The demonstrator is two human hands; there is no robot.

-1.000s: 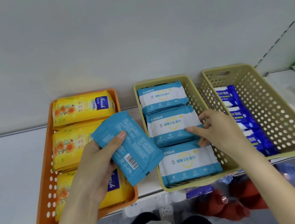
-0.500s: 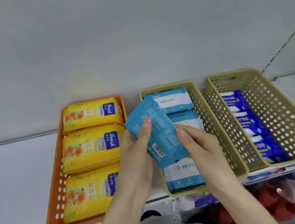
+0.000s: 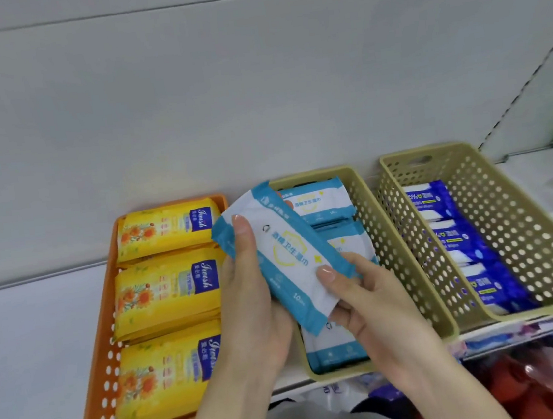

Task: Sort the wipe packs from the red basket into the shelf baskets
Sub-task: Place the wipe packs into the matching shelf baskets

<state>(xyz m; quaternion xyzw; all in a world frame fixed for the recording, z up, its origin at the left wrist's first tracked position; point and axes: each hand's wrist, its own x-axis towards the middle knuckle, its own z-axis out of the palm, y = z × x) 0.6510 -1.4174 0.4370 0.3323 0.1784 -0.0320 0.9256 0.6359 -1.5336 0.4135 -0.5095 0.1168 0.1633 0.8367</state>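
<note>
The step in hand, as I judge it, is laying the light-blue wipe pack (image 3: 287, 256) into the middle basket (image 3: 397, 257), where matching packs (image 3: 315, 201) already lie in a row from back wall to front. To do it well, turn the pack square to the basket's long walls, keep the printed face up like the others, and set it flat on the row rather than dropping it on edge; a slanted pack would ride up on the rim.

The pack hangs tilted above the gap between the orange basket (image 3: 99, 363) and the middle one, its upper end toward the shelf's back edge. The left hand (image 3: 251, 301) grips that upper end, thumb on the face and fingers curled beneath; the right hand (image 3: 376, 308) pinches the lower end, thumb on top.

Yellow packs (image 3: 167, 290) fill the orange basket; dark blue packs (image 3: 455, 244) line the right basket (image 3: 517, 216). Below the shelf's (image 3: 24, 341) front edge a red shape (image 3: 529, 383) is probably the source basket, though it is too blurred to be sure.
</note>
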